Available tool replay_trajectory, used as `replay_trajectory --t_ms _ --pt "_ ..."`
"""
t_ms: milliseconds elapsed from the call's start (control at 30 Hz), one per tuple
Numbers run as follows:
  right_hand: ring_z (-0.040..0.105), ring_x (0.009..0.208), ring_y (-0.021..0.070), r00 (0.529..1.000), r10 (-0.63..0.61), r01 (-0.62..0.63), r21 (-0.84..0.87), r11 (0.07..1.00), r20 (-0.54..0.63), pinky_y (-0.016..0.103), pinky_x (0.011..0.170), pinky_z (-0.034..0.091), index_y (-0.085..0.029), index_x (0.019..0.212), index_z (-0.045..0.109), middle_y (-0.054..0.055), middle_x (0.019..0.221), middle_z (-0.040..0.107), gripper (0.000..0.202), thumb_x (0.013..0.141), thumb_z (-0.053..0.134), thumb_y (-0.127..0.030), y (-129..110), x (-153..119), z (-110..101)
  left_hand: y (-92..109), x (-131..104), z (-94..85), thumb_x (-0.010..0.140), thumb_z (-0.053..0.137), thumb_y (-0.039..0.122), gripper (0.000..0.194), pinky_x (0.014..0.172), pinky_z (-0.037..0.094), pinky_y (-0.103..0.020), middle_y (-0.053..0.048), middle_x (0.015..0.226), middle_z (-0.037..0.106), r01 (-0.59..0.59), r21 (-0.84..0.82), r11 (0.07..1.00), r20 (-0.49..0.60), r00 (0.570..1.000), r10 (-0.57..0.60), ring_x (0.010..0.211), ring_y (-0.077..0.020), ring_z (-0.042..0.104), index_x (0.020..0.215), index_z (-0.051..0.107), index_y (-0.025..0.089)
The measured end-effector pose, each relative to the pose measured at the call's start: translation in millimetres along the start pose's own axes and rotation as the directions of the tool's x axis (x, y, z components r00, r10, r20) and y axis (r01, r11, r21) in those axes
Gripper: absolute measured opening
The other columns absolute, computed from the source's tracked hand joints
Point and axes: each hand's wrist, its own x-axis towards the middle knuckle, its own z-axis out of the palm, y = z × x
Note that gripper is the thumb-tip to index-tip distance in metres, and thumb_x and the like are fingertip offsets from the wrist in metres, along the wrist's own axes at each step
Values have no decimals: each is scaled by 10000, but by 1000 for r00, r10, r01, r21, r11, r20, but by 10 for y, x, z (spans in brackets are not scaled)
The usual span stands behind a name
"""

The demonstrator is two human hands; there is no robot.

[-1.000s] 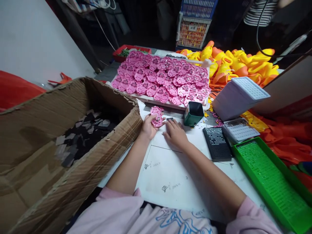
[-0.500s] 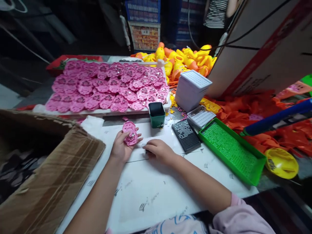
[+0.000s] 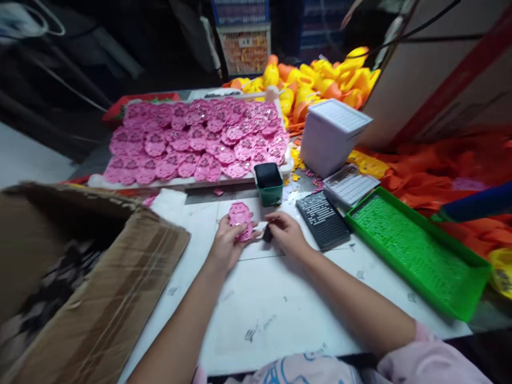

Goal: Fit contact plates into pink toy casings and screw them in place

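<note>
My left hand [image 3: 226, 245] grips a pink scalloped plastic piece [image 3: 240, 220], thumb across its lower part and fingers behind it. Close on the right, my right hand [image 3: 286, 232] pinches a small black object [image 3: 268, 233], whose kind I cannot make out. A narrow gap lies between the two hands, over the white sheet [image 3: 256, 298]. Just beyond them stands a green square cup [image 3: 270, 195] with a black inside. Right of my right hand lies a black grid tray [image 3: 324, 221], partly covered with small shiny bits.
A white tray [image 3: 176, 184] of overlapping pink pieces stands at the back. To the right are a stack of white trays [image 3: 328, 141] and a green tray [image 3: 420, 256]. A cardboard box [image 3: 120, 288] flanks my left arm. Yellow and orange parts [image 3: 312, 85] are heaped behind.
The view has shifted, so most things appear farther right. The pink piece in my left hand looks plainer now, its shiny bits no longer showing. The black object in my right hand shows more clearly.
</note>
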Motion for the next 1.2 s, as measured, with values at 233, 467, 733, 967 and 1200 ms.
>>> replay_trajectory --t_ms 233,467,733,967,1200 --pt "627 762 141 976 212 -200 197 960 -39 306 740 525 -179 959 580 38 864 646 359 661 708 -333 -85 19 -54 -88 7 7 533 811 106 654 718 559 -318 -59 1066 636 -10 54 998 -17 1000 11 859 -194 672 1063 442 208" --pt "677 861 172 968 251 -245 318 916 23 328 788 550 -191 952 548 55 938 664 416 618 745 -343 -106 7 -13 -158 1 25 487 851 99 734 818 521 -323 -65 1088 643 -48 71 996 2 999 48 910 -189 664 1084 439 211" --pt "646 824 144 973 226 -232 319 919 57 300 736 554 -187 953 577 33 921 632 420 597 773 -294 -128 4 -11 -166 67 -47 495 834 82 677 851 493 -314 -39 1043 650 -95 59 994 -56 994 98 891 -157 646 1038 453 217" --pt "626 764 128 968 218 -246 286 926 127 260 668 528 -180 965 622 30 849 668 418 584 787 -228 -151 -37 4 -153 71 -59 502 821 84 640 824 492 -286 -39 1065 648 -103 58 993 -67 992 107 905 -149 632 1019 468 217" --pt "597 637 116 968 221 -246 286 926 116 251 554 511 -178 908 640 26 784 668 342 614 773 -293 -151 -44 -5 -130 60 -35 551 832 156 615 801 509 -291 -44 1034 659 -62 26 998 -1 998 62 874 -160 645 1055 486 215"
